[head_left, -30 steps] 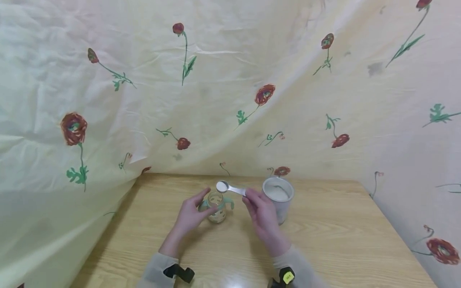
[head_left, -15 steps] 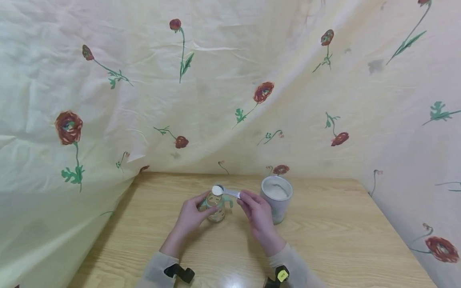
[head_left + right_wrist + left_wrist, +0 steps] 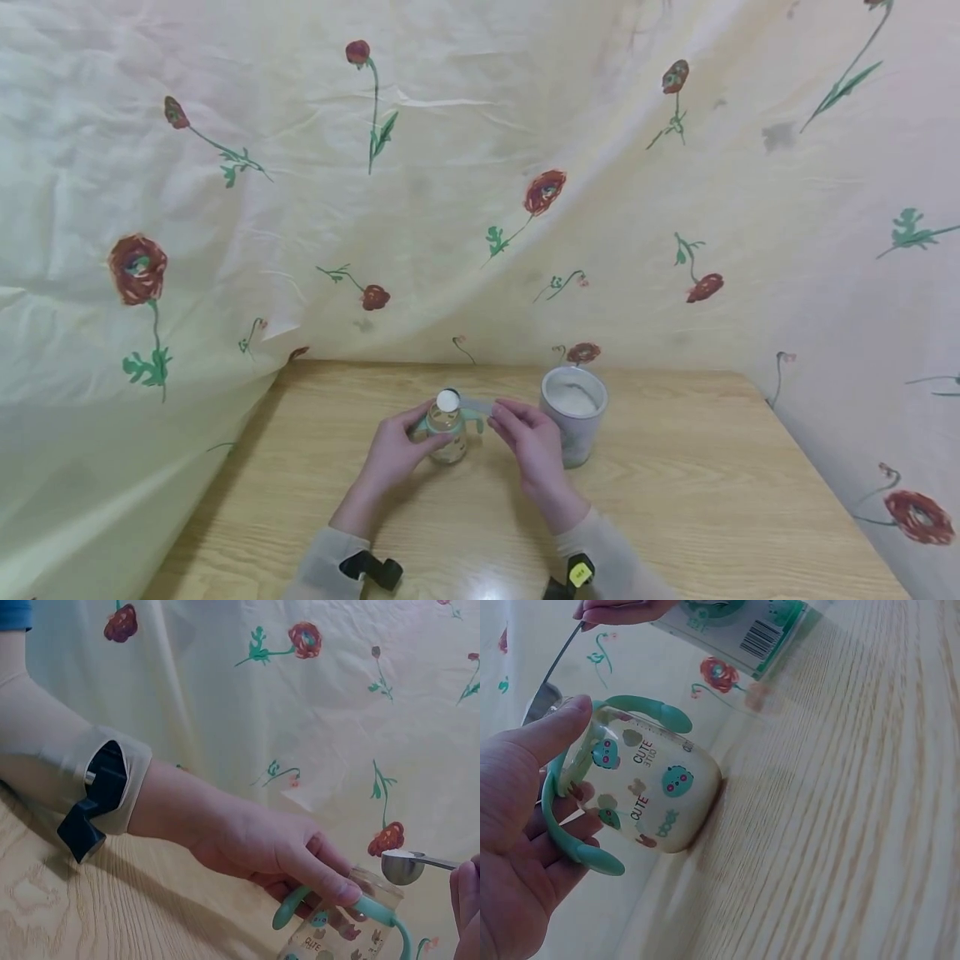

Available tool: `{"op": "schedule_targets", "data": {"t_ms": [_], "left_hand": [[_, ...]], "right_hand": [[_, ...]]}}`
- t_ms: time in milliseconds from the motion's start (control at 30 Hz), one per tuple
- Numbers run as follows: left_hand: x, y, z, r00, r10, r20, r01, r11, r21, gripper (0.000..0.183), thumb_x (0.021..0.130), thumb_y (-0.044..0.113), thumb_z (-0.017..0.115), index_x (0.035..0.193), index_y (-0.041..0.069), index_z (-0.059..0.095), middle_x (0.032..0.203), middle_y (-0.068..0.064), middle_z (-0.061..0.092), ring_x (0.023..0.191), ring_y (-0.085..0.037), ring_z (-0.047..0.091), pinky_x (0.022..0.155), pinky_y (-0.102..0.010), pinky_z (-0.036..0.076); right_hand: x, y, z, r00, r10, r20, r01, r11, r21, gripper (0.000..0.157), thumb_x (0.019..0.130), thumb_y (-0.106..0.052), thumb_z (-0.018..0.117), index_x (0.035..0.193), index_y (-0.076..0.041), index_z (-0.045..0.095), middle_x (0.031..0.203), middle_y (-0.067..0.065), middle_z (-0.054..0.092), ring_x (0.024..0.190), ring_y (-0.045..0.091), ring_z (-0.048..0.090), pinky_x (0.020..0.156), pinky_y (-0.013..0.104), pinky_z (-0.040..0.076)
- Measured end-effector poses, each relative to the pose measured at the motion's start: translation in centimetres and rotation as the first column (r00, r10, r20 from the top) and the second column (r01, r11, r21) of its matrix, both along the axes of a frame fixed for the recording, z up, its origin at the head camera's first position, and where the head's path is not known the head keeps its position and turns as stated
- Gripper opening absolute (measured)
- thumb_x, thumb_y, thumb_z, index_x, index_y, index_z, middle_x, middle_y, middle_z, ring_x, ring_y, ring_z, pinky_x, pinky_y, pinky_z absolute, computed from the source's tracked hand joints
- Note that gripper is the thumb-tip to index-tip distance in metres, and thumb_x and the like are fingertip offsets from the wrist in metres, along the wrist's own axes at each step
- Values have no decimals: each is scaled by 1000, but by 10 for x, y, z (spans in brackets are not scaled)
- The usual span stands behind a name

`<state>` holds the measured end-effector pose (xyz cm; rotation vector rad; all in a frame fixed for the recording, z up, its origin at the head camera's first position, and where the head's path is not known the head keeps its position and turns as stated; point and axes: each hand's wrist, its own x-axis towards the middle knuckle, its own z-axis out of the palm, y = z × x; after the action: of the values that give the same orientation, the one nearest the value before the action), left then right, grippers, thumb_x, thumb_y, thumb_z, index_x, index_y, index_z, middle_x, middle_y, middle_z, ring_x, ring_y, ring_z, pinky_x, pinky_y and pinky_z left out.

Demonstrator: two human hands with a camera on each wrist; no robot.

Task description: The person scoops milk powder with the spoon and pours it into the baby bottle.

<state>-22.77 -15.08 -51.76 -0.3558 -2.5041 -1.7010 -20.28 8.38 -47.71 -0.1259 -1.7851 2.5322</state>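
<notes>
A clear baby bottle with green side handles and cartoon prints stands upright on the table. My left hand grips it near the neck, thumb on the near side and fingers behind, as the left wrist view shows. Between thumb and fingers, my right hand pinches the handle of a metal measuring spoon. White powder fills the spoon's bowl, which is held level right over the bottle's open mouth. Pale material shows low in the bottle, but I cannot tell what it is.
An open canister of white powder stands just right of my right hand; a barcode shows on its side in the left wrist view. The wooden table ends at a flower-patterned cloth hanging behind and at the sides.
My right hand has moved left and slightly down, bringing the filled spoon from beside and above the bottle to over its mouth. My left hand keeps its grip on the bottle.
</notes>
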Motion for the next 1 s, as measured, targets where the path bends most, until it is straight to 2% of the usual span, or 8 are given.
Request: {"op": "schedule_targets", "data": {"t_ms": [233,467,600,733,867,1000], "left_hand": [[-1,-1,1,1000,-1,-25,0,1000,-9,69,86,41,91,147,20,66,145,-1,67,137,-30,60,121,-54,41],[-2,0,-3,1000,-10,-23,10,1000,-6,69,86,43,91,147,22,67,144,-1,68,137,-28,61,120,-54,42],[-2,0,-2,1000,-6,-21,5,1000,-3,67,86,41,91,146,23,68,143,0,68,135,-27,62,120,-53,43],[-2,0,-1,1000,2,-22,-2,1000,-9,67,86,38,92,146,21,68,142,-1,69,133,-26,64,118,-51,46],[-1,0,-1,1000,5,-14,-5,1000,-19,67,86,38,92,145,20,68,141,-1,70,132,-26,65,117,-51,47],[-1,0,1,1000,2,-11,-3,1000,-28,68,85,40,92,146,20,68,140,-1,70,132,-27,65,117,-53,47]], "right_hand": [[-2,-2,-1,997,-21,-68,28,994,104,28,101,-3,73,125,9,69,123,23,72,108,30,76,95,31,62],[2,-3,-2,984,-17,-175,57,973,226,24,99,-5,76,118,8,72,114,19,76,97,20,76,91,29,63],[1,-4,-5,975,-23,-222,91,949,301,18,98,-7,78,113,3,76,108,14,79,91,18,77,86,27,63],[1,-5,-7,967,-26,-254,112,937,332,12,96,-5,79,108,-1,79,105,12,79,89,17,77,84,27,64],[3,-7,-10,946,-15,-323,135,927,351,11,94,-1,80,105,-2,79,103,12,80,90,20,77,82,29,65],[2,-7,-12,893,11,-451,198,889,414,10,94,1,81,102,-5,80,101,7,80,89,21,78,78,30,66]]}}
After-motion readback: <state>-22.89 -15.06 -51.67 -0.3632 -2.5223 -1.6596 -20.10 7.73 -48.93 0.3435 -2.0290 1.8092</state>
